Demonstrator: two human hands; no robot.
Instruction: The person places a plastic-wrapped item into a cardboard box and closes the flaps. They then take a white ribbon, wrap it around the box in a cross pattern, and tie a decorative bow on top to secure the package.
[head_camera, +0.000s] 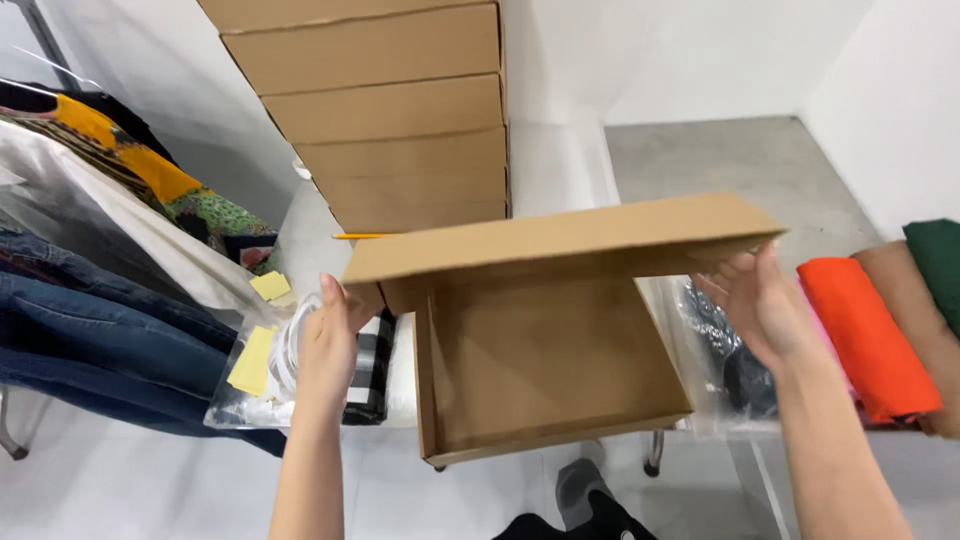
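open, empty cardboard mailer box over table edge, lid raised, gripped at left corner by left hand and right corner by right hand; nothing packed yet, bagged garments alongside.

A single head-worn camera looks steeply down, close over the bench, facing twelve o'clock toward what seems a corner.
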